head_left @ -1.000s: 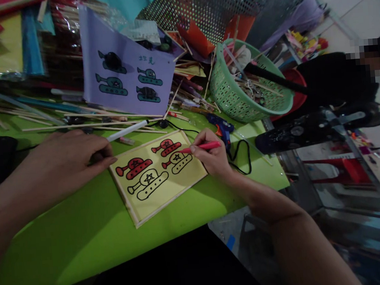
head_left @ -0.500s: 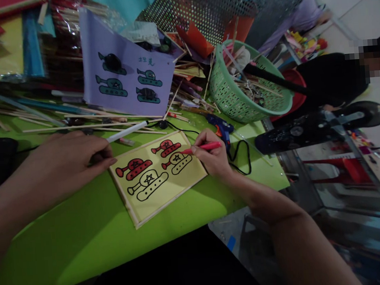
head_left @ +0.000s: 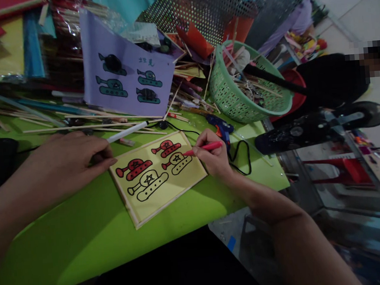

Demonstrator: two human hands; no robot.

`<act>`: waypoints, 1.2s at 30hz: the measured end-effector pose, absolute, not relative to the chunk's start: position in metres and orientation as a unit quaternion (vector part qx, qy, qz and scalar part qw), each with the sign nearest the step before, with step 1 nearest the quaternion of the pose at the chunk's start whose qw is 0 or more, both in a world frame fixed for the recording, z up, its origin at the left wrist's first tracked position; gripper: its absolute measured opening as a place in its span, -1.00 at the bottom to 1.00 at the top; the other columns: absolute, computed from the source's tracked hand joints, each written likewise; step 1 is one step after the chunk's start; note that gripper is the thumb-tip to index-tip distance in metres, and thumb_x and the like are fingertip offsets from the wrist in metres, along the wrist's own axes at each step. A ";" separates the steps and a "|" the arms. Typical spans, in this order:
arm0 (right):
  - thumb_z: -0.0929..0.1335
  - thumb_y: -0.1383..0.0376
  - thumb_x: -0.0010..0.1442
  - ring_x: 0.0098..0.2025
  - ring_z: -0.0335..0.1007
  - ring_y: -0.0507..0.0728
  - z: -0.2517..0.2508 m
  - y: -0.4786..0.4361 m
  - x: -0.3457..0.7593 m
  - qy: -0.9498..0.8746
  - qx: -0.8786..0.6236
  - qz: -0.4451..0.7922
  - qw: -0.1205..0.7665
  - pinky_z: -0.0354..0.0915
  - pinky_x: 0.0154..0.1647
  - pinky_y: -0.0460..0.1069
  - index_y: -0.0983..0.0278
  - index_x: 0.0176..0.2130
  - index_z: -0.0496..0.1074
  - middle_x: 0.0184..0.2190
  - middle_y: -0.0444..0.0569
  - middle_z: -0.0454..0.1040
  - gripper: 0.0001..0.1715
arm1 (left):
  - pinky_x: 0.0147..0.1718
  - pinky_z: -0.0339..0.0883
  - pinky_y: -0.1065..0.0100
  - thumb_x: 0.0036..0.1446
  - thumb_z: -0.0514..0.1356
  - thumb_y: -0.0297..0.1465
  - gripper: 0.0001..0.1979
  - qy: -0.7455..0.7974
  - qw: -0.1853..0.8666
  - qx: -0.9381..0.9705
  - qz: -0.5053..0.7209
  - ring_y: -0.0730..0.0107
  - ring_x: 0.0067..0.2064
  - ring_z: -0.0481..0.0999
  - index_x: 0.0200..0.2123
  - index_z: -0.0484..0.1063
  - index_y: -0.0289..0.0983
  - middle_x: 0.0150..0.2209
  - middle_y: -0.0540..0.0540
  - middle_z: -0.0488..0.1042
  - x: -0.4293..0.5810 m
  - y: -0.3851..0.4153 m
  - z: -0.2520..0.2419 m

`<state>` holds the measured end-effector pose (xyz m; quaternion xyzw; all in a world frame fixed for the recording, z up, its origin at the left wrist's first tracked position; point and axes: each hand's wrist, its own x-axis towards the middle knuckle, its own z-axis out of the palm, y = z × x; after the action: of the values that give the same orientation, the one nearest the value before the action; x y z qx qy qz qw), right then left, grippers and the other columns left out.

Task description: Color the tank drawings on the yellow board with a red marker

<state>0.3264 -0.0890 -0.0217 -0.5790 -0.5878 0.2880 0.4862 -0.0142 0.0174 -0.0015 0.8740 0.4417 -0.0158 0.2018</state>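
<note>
A yellow card [head_left: 177,191] framed with thin wooden sticks lies on the green table, bearing four black-outlined tank drawings. The two upper tanks are coloured red; of the lower right tank [head_left: 177,158], the barrel end is red. My right hand [head_left: 212,154] pinches a red marker [head_left: 206,148], its tip at the edge of that tank's turret. My left hand [head_left: 77,157] has its thumb and finger closed at the card's upper left corner. A white marker [head_left: 129,131] with a black end sticks out behind this hand; whether the fingers hold it, I cannot tell.
Behind the card stands a purple sheet [head_left: 128,92] with green tanks, among loose wooden sticks [head_left: 87,116]. A blue glue gun [head_left: 220,127] with a black cord lies beyond my right hand. A green basket [head_left: 239,102] of tools stands at the back right. Another person [head_left: 332,80] is at right.
The red marker's tip has shifted slightly to the right along the lower right tank's turret. My left hand and the card have stayed in place.
</note>
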 end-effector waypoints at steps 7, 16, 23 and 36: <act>0.47 0.30 0.18 -0.38 0.29 0.12 -0.023 -0.088 0.326 -0.595 -0.577 0.282 0.483 0.30 -0.30 0.06 0.12 -0.38 0.40 -0.47 -0.21 0.38 -0.82 | -0.12 0.32 0.03 0.22 0.02 0.01 -0.61 0.436 0.202 0.877 -0.013 -0.09 -0.14 0.62 -0.33 0.55 -0.04 -0.32 -0.14 0.66 -0.015 0.017 -0.003; 0.50 0.26 0.22 -0.36 0.30 0.12 -0.023 -0.089 0.327 -0.594 -0.584 0.291 0.470 0.33 -0.26 0.08 0.12 -0.37 0.42 -0.44 -0.20 0.41 -0.80 | -0.19 0.32 0.02 0.20 0.01 0.01 -0.60 0.437 0.199 0.877 -0.006 -0.12 -0.18 0.62 -0.35 0.55 -0.04 -0.34 -0.16 0.69 -0.013 0.017 0.000; 0.52 0.27 0.23 -0.37 0.31 0.11 -0.025 -0.088 0.327 -0.598 -0.572 0.298 0.475 0.32 -0.28 0.07 0.13 -0.36 0.42 -0.44 -0.20 0.42 -0.78 | -0.17 0.34 0.00 0.19 0.00 0.02 -0.59 0.442 0.200 0.874 -0.013 -0.14 -0.14 0.65 -0.36 0.55 -0.05 -0.33 -0.18 0.69 -0.012 0.016 0.002; 0.53 0.24 0.27 -0.35 0.36 0.11 -0.029 -0.090 0.327 -0.615 -0.562 0.307 0.459 0.33 -0.29 0.06 0.13 -0.31 0.50 -0.40 -0.18 0.49 -0.84 | -0.17 0.34 0.04 0.23 0.05 -0.05 -0.64 0.431 0.185 0.883 -0.018 -0.09 -0.14 0.64 -0.31 0.58 -0.06 -0.30 -0.16 0.71 -0.016 0.018 -0.006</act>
<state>0.3272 -0.0902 -0.0286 -0.5625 -0.6149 0.3075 0.4593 -0.0161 0.0183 -0.0056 0.8831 0.4306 -0.0181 0.1854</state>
